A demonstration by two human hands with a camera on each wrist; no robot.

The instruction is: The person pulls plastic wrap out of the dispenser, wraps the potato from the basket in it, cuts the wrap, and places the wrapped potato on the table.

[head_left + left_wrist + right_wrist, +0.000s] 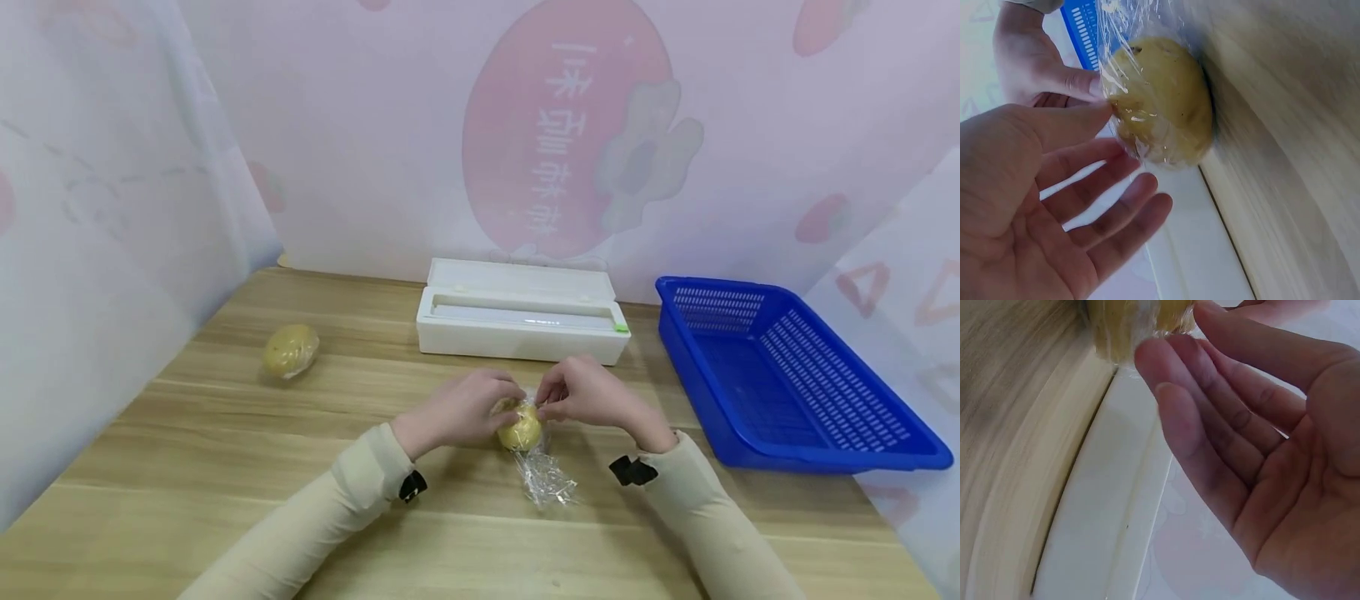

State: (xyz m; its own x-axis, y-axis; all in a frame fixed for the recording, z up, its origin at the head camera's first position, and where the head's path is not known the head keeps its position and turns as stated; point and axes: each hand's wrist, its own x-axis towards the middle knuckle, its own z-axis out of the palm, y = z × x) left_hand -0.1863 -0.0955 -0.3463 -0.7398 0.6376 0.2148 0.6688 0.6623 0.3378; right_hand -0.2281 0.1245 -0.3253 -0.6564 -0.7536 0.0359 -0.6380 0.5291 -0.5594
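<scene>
A yellow potato [522, 433] sits on the wooden table between the two hands, with clear plastic wrap [546, 481] over it. One crumpled end of the wrap trails toward the front of the table. My left hand [467, 408] pinches the film at the potato's upper side with thumb and forefinger, its other fingers spread loosely behind, as the left wrist view shows. From the opposite side my right hand [588, 396] pinches the film close to the potato, fingers bent. In the right wrist view the potato [1110, 328] is cut off by the top edge.
Behind the hands stands a white wrap dispenser box [517, 337] with its lid raised and a roll inside. A blue plastic basket [738, 437] is on the right. Another potato in film [291, 350] lies at the left. A printed curtain [360, 150] backs the table [187, 467].
</scene>
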